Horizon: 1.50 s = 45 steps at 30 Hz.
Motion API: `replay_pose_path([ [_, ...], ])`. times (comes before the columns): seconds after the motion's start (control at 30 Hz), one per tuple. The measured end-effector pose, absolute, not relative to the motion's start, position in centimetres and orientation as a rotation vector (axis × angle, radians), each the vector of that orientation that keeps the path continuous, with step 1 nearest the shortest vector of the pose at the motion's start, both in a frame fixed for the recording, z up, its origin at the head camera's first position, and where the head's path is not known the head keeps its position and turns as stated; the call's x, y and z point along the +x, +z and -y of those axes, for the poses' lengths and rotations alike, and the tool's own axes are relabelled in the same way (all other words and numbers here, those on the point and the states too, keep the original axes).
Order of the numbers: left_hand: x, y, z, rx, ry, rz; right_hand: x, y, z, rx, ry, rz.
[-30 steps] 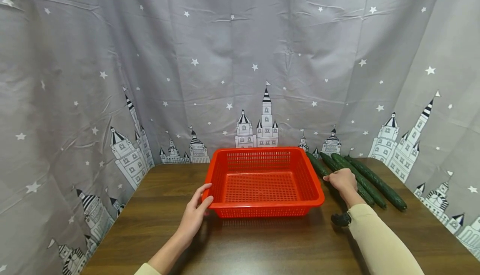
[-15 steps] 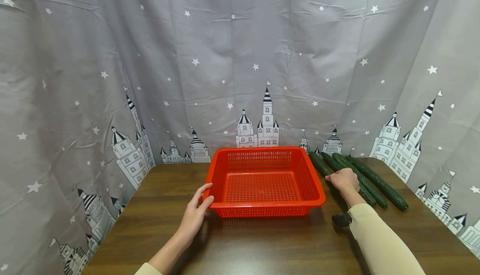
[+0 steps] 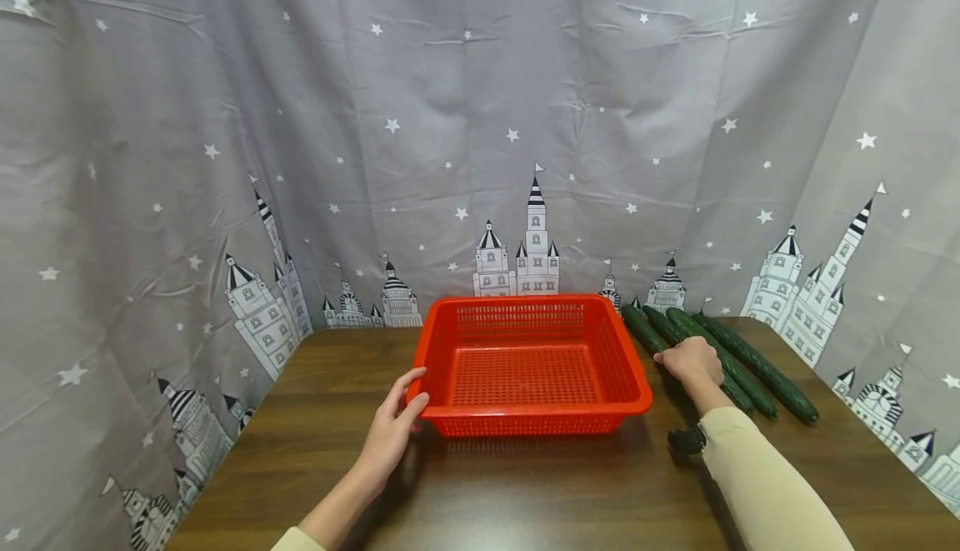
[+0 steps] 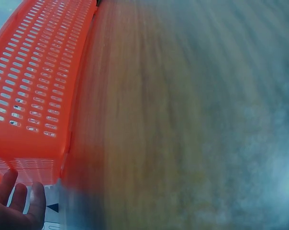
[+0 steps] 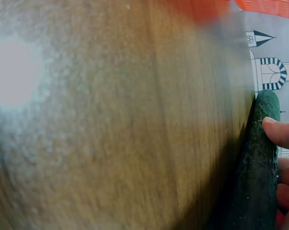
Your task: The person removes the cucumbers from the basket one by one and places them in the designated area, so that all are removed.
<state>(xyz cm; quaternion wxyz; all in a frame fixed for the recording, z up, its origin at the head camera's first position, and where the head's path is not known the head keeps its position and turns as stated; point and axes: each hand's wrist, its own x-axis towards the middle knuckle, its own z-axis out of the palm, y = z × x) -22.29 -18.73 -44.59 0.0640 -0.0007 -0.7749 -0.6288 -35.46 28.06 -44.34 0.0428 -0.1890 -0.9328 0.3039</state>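
Observation:
A red perforated plastic basket (image 3: pixel 528 411) stands on the table. At its front left corner my left hand (image 3: pixel 390 430) holds the rim; in the left wrist view its fingers (image 4: pixel 37 199) lie by the end wall. My right hand (image 3: pixel 692 363) grips the leftmost cucumber (image 3: pixel 642 332), just right of the basket. In the right wrist view the thumb presses the side of that cucumber (image 5: pixel 259 177) near one end, other fingers curling beneath. Several more cucumbers lie side by side next to it, partly hidden by the hand, including the rightmost cucumber (image 3: pixel 765 372).
The brown wooden table (image 3: pixel 555 497) backs onto a grey curtain (image 3: pixel 420 167) printed with stars and castles. A dark rounded object (image 3: pixel 686 441) shows beside the right cuff; I cannot tell what it is. Wood surface extends before and left of the basket.
The right hand and the leftmost cucumber have shifted very slightly right, a little away from the basket. The left hand keeps its hold on the rim.

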Motion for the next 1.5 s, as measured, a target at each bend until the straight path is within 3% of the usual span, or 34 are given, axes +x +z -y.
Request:
replay_pose_path([
  [1.17,-22.0,-44.8,18.8,0.002,-1.893,2.33,-34.8,-44.0,-28.7,-0.482,0.895,2.825],
  [1.5,-21.7,-43.6,19.0,-0.054,-1.583,2.406,-33.6,-41.0,-28.9,0.005,0.803,2.799],
])
